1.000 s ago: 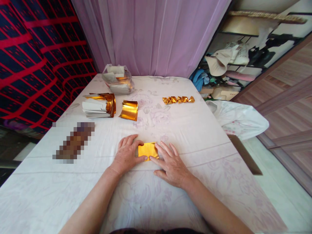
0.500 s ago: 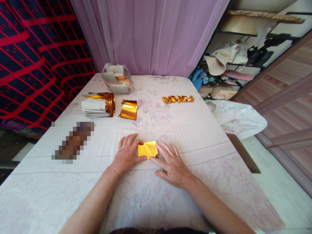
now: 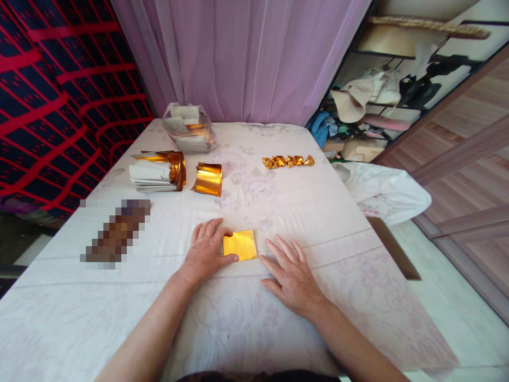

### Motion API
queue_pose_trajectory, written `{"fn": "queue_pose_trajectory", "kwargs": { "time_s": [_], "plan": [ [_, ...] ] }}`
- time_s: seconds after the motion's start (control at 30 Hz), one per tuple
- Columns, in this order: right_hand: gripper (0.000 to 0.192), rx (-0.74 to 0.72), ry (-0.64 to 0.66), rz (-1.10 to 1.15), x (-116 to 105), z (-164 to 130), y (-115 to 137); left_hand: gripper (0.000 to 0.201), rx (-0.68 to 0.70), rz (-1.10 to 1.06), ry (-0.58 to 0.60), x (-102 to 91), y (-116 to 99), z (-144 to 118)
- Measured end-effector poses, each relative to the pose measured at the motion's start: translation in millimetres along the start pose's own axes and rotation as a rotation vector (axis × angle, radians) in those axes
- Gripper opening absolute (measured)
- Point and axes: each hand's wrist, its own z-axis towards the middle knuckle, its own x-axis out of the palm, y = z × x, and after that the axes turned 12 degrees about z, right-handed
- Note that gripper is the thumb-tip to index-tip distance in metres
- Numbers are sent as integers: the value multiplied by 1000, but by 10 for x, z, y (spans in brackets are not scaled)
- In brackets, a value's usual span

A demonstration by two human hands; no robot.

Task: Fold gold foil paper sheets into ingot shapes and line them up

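A small folded sheet of gold foil paper (image 3: 240,245) lies flat on the table before me. My left hand (image 3: 204,253) holds its left side, with the thumb on the lower edge and the index finger near the upper left corner. To the right of the sheet, my right hand (image 3: 290,276) rests open, fingers spread and a little apart from the paper. Farther back is a short curved stack of gold foil sheets (image 3: 208,179). Left of that stands a thicker bundle of sheets (image 3: 153,176) with white backs. Several folded gold foil pieces (image 3: 288,161) form a row at the back right.
Behind the bundle sits a clear plastic bag (image 3: 187,130) of more sheets. A blurred-out brown item (image 3: 117,231) lies on the left of the flowered tablecloth (image 3: 254,323). A purple curtain (image 3: 246,58) hangs behind, and a shelf with a cap (image 3: 352,101) stands right.
My right hand has moved right, away from the foil paper. The paper's right end now lies flatter, and my left hand stays on its left side.
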Motion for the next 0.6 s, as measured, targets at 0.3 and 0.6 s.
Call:
{"fn": "queue_pose_trajectory", "kwargs": {
  "time_s": [0.3, 0.6],
  "plan": [
    [50, -145, -9, 23, 119, 247, 170, 47, 10, -18, -25, 17, 15, -8],
    [35, -90, -40, 31, 77, 133, 78, 57, 47, -42, 102, -20, 138, -5]
  ]
}}
